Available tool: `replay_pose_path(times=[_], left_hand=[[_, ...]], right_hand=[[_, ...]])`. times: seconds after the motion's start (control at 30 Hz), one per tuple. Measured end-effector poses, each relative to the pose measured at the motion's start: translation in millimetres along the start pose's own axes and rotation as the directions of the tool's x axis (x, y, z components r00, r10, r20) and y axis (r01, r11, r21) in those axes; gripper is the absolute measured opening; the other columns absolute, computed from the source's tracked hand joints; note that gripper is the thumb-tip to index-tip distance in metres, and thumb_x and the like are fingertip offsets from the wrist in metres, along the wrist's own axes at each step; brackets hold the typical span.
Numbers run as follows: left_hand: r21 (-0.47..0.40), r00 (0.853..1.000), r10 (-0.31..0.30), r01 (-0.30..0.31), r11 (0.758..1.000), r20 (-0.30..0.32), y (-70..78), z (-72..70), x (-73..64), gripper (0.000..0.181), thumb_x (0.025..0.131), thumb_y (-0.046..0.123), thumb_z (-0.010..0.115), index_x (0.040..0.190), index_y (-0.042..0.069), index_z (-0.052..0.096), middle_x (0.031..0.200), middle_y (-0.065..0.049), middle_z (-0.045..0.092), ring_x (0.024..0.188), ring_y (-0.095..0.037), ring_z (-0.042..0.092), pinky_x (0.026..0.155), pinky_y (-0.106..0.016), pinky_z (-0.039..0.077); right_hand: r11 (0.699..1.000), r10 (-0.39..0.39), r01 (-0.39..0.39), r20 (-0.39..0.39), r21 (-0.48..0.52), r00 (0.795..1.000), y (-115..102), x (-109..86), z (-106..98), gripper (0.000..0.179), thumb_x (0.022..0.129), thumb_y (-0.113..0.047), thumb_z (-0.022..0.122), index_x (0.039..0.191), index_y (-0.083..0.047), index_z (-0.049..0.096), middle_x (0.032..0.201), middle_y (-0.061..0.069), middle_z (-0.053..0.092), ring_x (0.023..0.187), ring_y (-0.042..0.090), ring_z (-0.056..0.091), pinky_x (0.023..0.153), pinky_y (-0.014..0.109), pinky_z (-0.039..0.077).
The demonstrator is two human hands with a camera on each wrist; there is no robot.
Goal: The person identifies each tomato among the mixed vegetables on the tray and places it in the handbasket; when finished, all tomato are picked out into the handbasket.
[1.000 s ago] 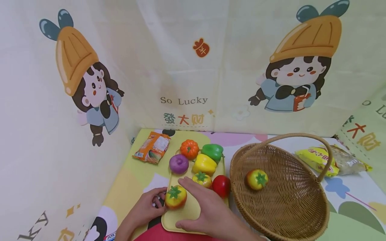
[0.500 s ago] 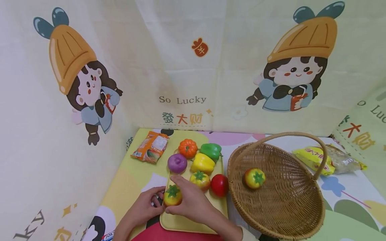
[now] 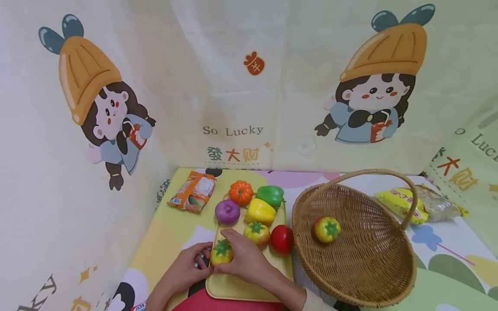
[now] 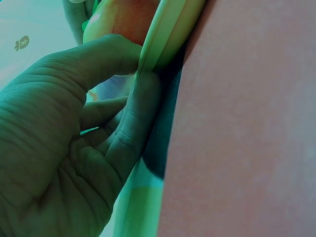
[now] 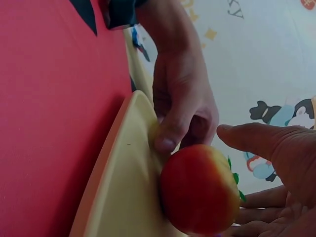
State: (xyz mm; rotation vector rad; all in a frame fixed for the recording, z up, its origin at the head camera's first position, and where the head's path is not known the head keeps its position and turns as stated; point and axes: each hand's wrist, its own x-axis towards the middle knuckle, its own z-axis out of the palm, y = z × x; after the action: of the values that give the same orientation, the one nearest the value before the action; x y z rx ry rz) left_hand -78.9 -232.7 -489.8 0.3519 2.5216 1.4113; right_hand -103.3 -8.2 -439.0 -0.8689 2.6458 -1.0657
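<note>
My left hand (image 3: 186,268) pinches the left rim of the yellow tray (image 3: 249,289), thumb inside and fingers outside, as the left wrist view (image 4: 79,108) shows. Beside that thumb, a yellow-red toy fruit with a green leafy top (image 3: 221,254) sits on the tray. Around the fruit spreads my right hand (image 3: 249,261). In the right wrist view its straight thumb (image 5: 256,137) stands a little apart from the fruit (image 5: 200,190), while the other fingers lie beyond it, their tips partly hidden.
The tray also bears a similar fruit (image 3: 256,234), a red one (image 3: 282,239), a yellow pepper (image 3: 260,211), green pepper (image 3: 271,196), purple onion (image 3: 227,211) and orange pumpkin (image 3: 241,192). To the right stands a wicker basket (image 3: 362,259) containing one fruit (image 3: 327,229). Snack bags (image 3: 193,192) lie behind.
My right hand, wide apart from the fruit a second ago, has moved left and narrowed around it. My left hand stays on the tray's rim. The head view has shifted slightly.
</note>
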Motion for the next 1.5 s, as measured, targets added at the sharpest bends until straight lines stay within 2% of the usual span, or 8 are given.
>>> replay_pose_path(times=[0.23,0.43,0.77,0.93,1.07,1.27,1.37,1.5], left_hand=[[0.023,1.0,-0.006,0.006,1.0,-0.029,1.2,-9.3,-5.0,0.06,0.079,0.011,0.08,0.133,0.0,0.056,0.095,-0.002,0.058,0.072,-0.011,0.06,0.065,-0.026,0.051],[-0.015,1.0,0.006,-0.006,1.0,-0.007,-0.3,-2.3,-2.2,0.062,0.08,0.014,0.081,0.135,-0.001,0.054,0.095,-0.003,0.058,0.073,-0.011,0.06,0.067,-0.026,0.052],[-0.027,1.0,0.014,-0.015,1.0,-0.017,-2.3,4.9,-0.7,0.063,0.079,0.011,0.081,0.134,-0.002,0.055,0.094,-0.003,0.058,0.072,-0.01,0.059,0.065,-0.025,0.051],[0.005,1.0,0.023,-0.023,1.0,-0.015,-4.9,6.0,0.5,0.061,0.08,0.013,0.082,0.134,0.0,0.056,0.095,-0.002,0.059,0.073,-0.01,0.06,0.066,-0.026,0.052],[0.031,0.998,0.04,-0.038,0.999,-0.039,-6.1,3.3,1.0,0.059,0.079,0.011,0.081,0.132,0.002,0.057,0.095,-0.001,0.059,0.072,-0.01,0.06,0.066,-0.026,0.052],[0.023,0.998,0.038,-0.037,0.999,-0.047,-6.3,2.9,1.6,0.06,0.076,0.0,0.076,0.133,0.004,0.058,0.095,-0.001,0.059,0.071,-0.009,0.058,0.065,-0.024,0.05],[0.02,0.998,0.037,-0.036,0.999,-0.043,-6.3,3.6,1.3,0.059,0.077,0.001,0.076,0.133,0.002,0.057,0.096,-0.002,0.06,0.071,-0.009,0.058,0.065,-0.024,0.05],[0.065,0.996,0.053,-0.048,0.997,-0.065,-7.1,4.7,0.5,0.055,0.078,0.003,0.076,0.131,0.002,0.059,0.094,0.0,0.06,0.075,-0.008,0.057,0.067,-0.024,0.048]], right_hand=[[0.999,-0.047,0.047,-0.005,-0.016,0.999,-3,7.6,8,0.079,0.073,-0.036,0.088,0.138,-0.005,0.054,0.132,0.004,0.058,0.111,0.014,0.057,0.095,0.033,0.047],[1.0,0.013,-0.013,0.013,-0.008,1.0,2,4.0,7,0.076,0.072,-0.034,0.088,0.134,-0.007,0.055,0.123,0.001,0.061,0.102,0.011,0.057,0.091,0.032,0.049],[0.999,-0.006,0.007,0.005,-0.044,1.0,10,-0.5,6,0.071,0.073,-0.033,0.087,0.132,-0.004,0.058,0.123,0.004,0.063,0.107,0.015,0.058,0.094,0.033,0.047],[0.999,-0.006,0.006,0.006,-0.043,1.0,12,0.7,7,0.071,0.074,-0.033,0.087,0.132,-0.005,0.058,0.121,0.003,0.063,0.105,0.013,0.058,0.093,0.032,0.047],[0.998,-0.027,0.028,0.002,-0.05,1.0,11,3.5,6,0.07,0.073,-0.034,0.088,0.13,-0.005,0.06,0.12,0.002,0.064,0.104,0.013,0.059,0.093,0.031,0.047],[0.996,-0.045,0.047,0.026,-0.075,0.999,4,1.1,-3,0.07,0.074,-0.038,0.087,0.13,-0.006,0.061,0.121,0.002,0.064,0.109,0.013,0.058,0.095,0.031,0.046],[0.995,-0.064,0.066,0.027,-0.078,0.998,-3,-4.4,-12,0.07,0.075,-0.039,0.086,0.131,-0.007,0.06,0.123,0.002,0.063,0.112,0.015,0.058,0.096,0.032,0.045],[0.994,-0.088,0.089,0.021,-0.067,0.996,-16,-14.5,-29,0.07,0.075,-0.042,0.086,0.132,-0.011,0.061,0.124,-0.003,0.062,0.112,0.012,0.057,0.096,0.032,0.045]])
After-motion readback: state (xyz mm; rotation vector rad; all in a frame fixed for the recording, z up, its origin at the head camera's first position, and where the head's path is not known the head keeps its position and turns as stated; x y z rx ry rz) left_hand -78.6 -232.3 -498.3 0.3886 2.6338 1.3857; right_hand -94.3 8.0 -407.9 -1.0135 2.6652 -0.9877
